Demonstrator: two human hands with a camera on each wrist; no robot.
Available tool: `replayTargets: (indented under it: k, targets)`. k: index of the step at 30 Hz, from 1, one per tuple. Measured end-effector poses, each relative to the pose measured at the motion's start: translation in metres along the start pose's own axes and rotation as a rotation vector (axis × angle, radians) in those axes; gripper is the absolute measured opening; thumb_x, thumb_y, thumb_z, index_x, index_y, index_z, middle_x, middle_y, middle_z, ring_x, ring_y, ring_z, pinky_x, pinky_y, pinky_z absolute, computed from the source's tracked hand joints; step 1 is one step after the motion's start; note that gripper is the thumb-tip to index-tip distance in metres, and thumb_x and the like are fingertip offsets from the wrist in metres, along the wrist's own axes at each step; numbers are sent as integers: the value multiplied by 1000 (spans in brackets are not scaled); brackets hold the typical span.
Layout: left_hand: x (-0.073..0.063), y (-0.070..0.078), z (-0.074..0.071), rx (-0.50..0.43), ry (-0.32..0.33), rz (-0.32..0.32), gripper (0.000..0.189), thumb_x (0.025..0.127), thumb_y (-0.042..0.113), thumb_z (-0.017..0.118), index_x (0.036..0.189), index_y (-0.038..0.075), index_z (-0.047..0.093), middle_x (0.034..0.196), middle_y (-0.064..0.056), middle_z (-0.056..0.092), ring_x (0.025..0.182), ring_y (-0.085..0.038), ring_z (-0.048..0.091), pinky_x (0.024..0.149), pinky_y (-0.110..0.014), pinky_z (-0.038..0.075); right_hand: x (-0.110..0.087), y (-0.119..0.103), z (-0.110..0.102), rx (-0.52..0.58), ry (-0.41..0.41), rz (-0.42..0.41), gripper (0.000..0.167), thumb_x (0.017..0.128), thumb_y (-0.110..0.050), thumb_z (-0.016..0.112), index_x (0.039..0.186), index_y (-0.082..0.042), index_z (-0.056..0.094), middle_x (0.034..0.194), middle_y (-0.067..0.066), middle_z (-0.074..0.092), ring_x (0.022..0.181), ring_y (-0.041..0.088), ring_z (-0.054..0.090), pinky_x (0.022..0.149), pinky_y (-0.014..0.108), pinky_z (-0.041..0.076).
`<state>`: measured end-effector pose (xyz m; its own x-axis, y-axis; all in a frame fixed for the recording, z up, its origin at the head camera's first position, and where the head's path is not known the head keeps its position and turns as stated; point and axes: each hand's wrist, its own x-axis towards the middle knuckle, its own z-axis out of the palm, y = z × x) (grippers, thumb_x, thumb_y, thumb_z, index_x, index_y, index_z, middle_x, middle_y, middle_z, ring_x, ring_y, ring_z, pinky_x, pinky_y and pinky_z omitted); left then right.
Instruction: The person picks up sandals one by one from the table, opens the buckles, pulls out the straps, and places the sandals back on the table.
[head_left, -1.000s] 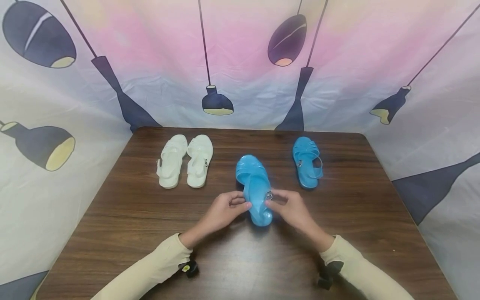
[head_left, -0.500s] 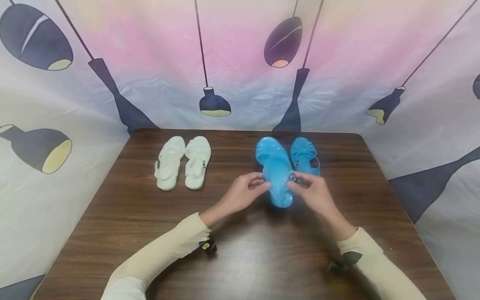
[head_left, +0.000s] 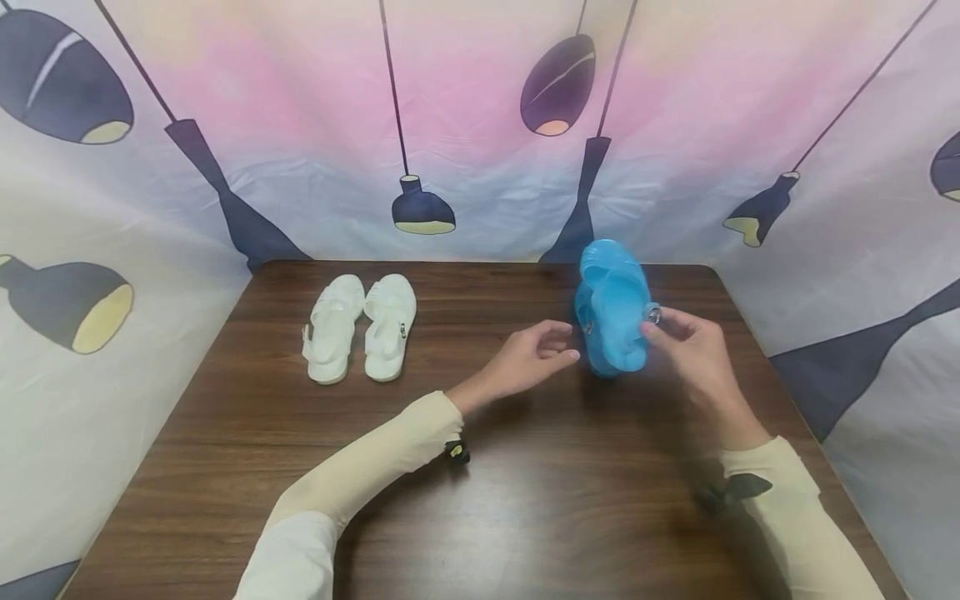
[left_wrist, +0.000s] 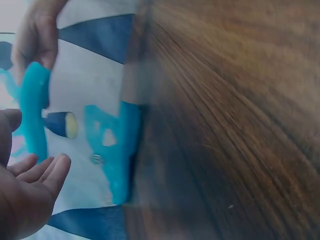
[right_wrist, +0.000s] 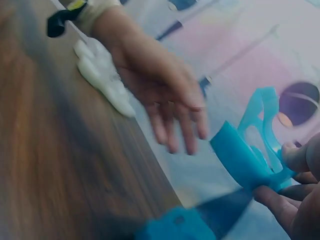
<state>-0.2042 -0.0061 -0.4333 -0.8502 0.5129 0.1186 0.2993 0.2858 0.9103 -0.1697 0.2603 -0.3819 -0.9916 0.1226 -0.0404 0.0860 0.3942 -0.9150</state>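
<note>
A blue jelly sandal (head_left: 618, 308) is raised over the table in the head view, its buckle side pinched by my right hand (head_left: 697, 358). Below and partly behind it, the matching blue sandal (head_left: 587, 329) stands on the table, mostly covered from above. The left wrist view shows the raised sandal (left_wrist: 34, 117) clear of the lower sandal (left_wrist: 129, 140). My left hand (head_left: 521, 364) is just left of the pair, fingers loosely extended and holding nothing. From the right wrist view, a gap separates the left hand (right_wrist: 162, 82) from the held sandal (right_wrist: 240, 160).
Two white sandals, a left one (head_left: 335, 329) and a right one (head_left: 390, 327), stand side by side at the back left of the brown wooden table (head_left: 517, 500). A cloth backdrop (head_left: 480, 125) printed with lamps hangs right behind the table's back edge.
The held blue sandal has moved from the table's middle rightward and back, over its mate. My left hand has let go of it; my right hand still holds it.
</note>
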Motion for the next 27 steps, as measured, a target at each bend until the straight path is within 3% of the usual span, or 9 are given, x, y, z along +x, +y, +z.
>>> replayTargets:
  k: [2,4,9,12,18,24,27]
  targets:
    - [7,-7,4,49,-12,4,54,98,34,71,142,8,55,141,-12,61,123,-22,65,97,-28,54,5,4,-11,-18,15,7,68,97,-43,68,146,2,52,149,20,52,137,35,49,110,50,45]
    - [13,-14,7,86,-20,6,58,96,34,73,143,7,53,143,-14,59,125,-25,63,99,-31,54,10,8,-21,-42,30,11,69,98,-45,67,147,2,51,149,21,51,134,33,52,106,39,49]
    - [27,-31,18,129,-42,-8,70,93,37,76,148,5,48,147,-14,56,129,-26,59,101,-35,53,22,26,-41,-58,58,24,68,98,-44,65,147,1,51,140,20,56,106,9,63,84,14,53]
    - [35,-40,26,148,-48,-26,76,90,40,79,150,7,46,147,-13,55,130,-25,59,100,-34,54,28,36,-48,-42,67,33,68,99,-42,65,147,3,50,130,14,60,91,-3,64,80,15,55]
    - [44,-49,42,145,-55,-79,80,89,41,80,152,9,44,148,-12,55,128,-23,60,96,-33,56,36,58,-54,31,38,57,68,100,-37,64,149,7,45,110,-7,61,83,-5,67,78,21,59]
    - [48,-52,50,121,-39,-122,76,91,38,78,152,7,44,148,-13,55,127,-24,62,95,-33,56,48,83,-53,15,26,64,67,103,-37,60,150,7,42,135,23,56,84,-9,65,80,15,55]
    - [49,-52,52,105,-23,-129,74,92,36,78,151,5,45,146,-13,56,126,-25,62,95,-35,57,54,94,-53,15,30,70,66,103,-36,59,150,8,42,143,30,51,83,-10,64,80,12,54]
